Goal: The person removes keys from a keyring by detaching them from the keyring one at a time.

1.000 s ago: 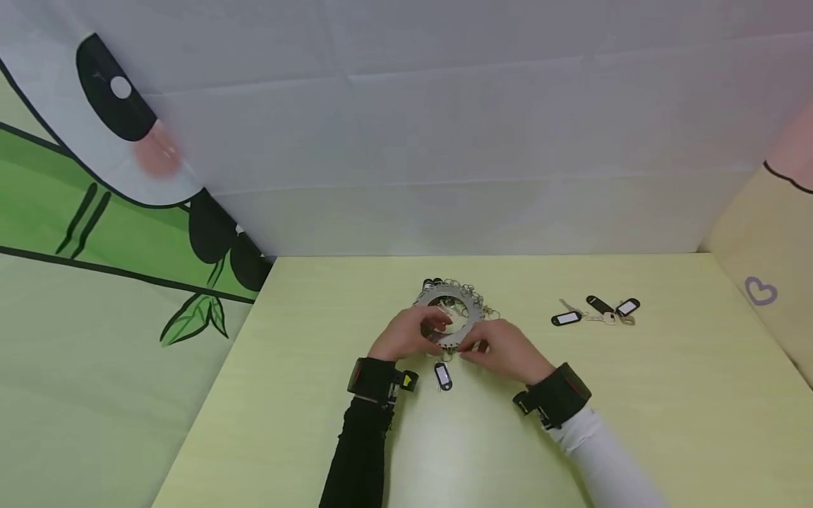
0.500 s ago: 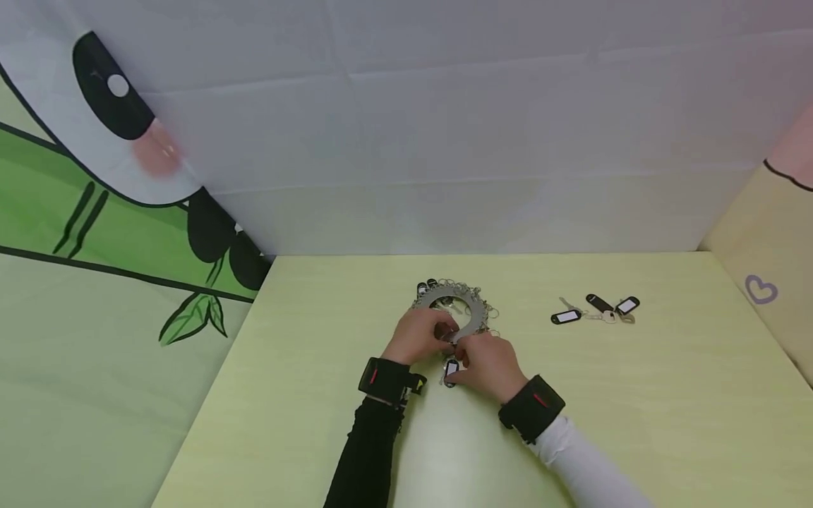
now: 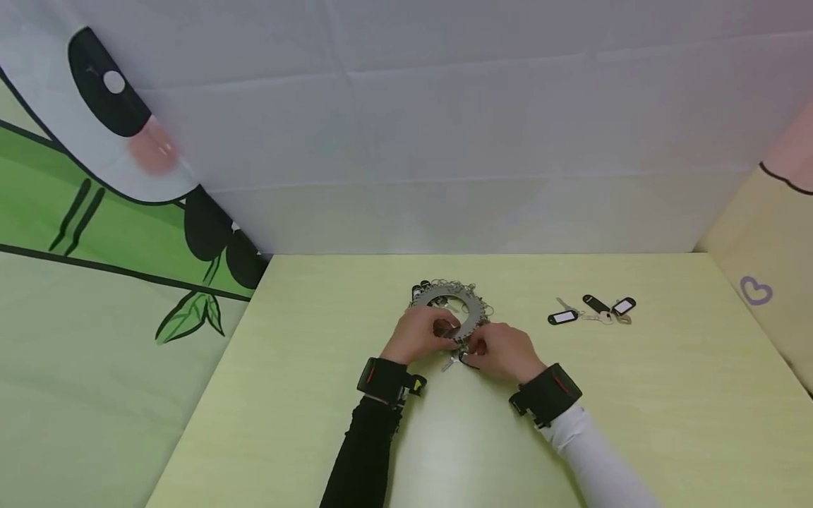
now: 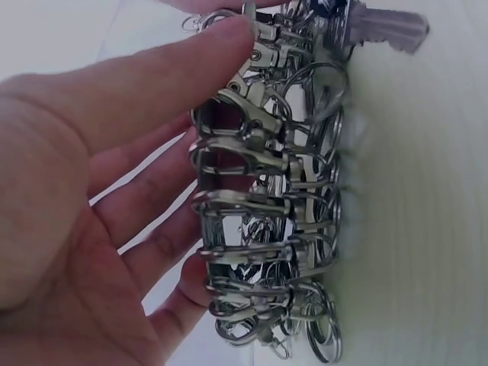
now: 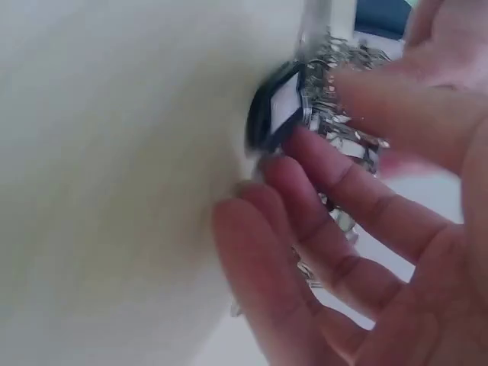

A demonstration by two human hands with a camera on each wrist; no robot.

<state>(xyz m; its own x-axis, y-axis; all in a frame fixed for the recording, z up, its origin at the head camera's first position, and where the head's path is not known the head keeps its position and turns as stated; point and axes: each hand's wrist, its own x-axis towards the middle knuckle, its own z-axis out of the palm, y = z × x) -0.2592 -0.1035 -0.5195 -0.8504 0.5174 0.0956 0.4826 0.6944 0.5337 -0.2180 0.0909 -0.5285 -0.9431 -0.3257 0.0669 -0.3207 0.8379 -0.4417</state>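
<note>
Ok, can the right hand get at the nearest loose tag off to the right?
Probably yes: only bare table lies between the right hand and that tag, though the hand's at the metal ring.

Left hand (image 3: 419, 335) sits near right hand (image 3: 506, 350), fingers (image 4: 149, 194) bent

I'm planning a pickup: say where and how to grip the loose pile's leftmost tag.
I'd pinch the tag by its left end, across the long edges, coming from above left: it lies flat, that end sticking out from the pile.
</note>
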